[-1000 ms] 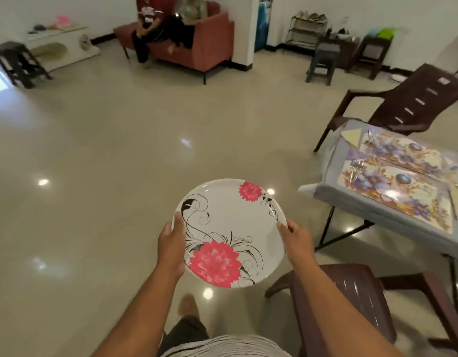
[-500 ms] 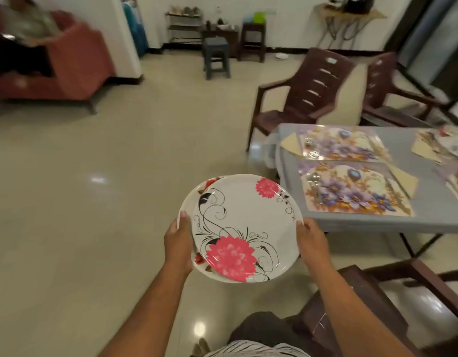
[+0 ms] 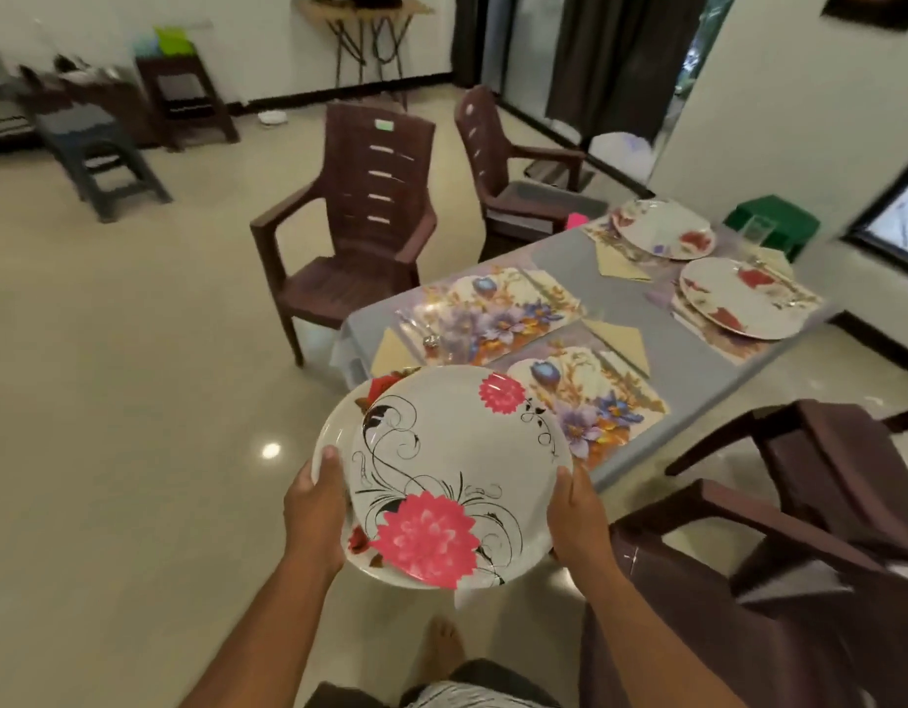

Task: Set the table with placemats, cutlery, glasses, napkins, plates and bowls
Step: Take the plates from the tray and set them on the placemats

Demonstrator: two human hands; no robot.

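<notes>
I carry a stack of two white plates; the top plate (image 3: 457,462) has pink flowers and black swirls, and the lower plate (image 3: 339,431) peeks out on the left. My left hand (image 3: 316,508) grips the left rim, my right hand (image 3: 577,513) the right rim. The stack hovers over the near corner of the grey table (image 3: 697,370). Two flowered placemats lie bare: the nearer placemat (image 3: 595,396) and the farther placemat (image 3: 493,309), each with a folded napkin (image 3: 620,337) and cutlery (image 3: 431,334). Two plates (image 3: 733,298) (image 3: 661,229) rest on the far mats.
Brown plastic chairs stand around the table: one at the far side (image 3: 360,232), another behind it (image 3: 513,181), one close on my right (image 3: 779,528). A green stool (image 3: 771,219) with a glass is beyond the table. Open floor lies to the left.
I have turned right and come closer to the table. The plates now overlap its near corner, and the two far plates have come into view. The lower plate shows more.
</notes>
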